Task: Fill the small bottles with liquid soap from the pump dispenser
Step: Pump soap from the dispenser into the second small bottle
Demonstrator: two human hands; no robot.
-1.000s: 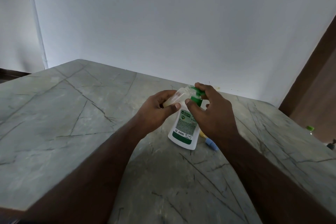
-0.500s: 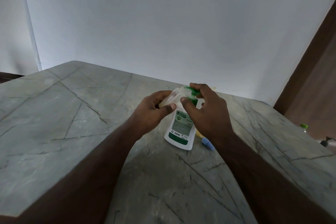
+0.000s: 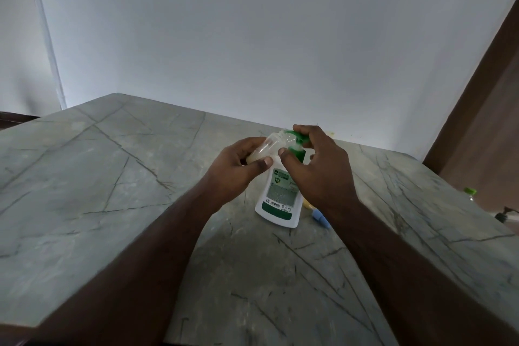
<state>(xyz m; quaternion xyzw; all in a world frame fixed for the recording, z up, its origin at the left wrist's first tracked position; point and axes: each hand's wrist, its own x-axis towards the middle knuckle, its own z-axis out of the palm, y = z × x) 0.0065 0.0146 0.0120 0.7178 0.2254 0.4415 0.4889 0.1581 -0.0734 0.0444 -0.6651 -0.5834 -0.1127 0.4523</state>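
A white pump dispenser (image 3: 280, 196) with a green label band and green pump head stands on the grey marble table (image 3: 112, 177). My right hand (image 3: 317, 171) curls over the pump head, fingers on top and thumb at the green neck. My left hand (image 3: 236, 171) holds a small clear bottle (image 3: 269, 146) tilted, its open mouth up against the pump spout. Pale soap shows in the bottle's lower end by my fingers.
A blue cap and a yellowish small item (image 3: 318, 216) lie on the table just right of the dispenser, partly hidden by my right wrist. A green-capped object (image 3: 469, 192) sits beyond the table's right edge. A white wall stands behind, a brown door at right.
Both hands stay on the dispenser and the small bottle as before. The view has shifted slightly; no clear movement of the objects shows.
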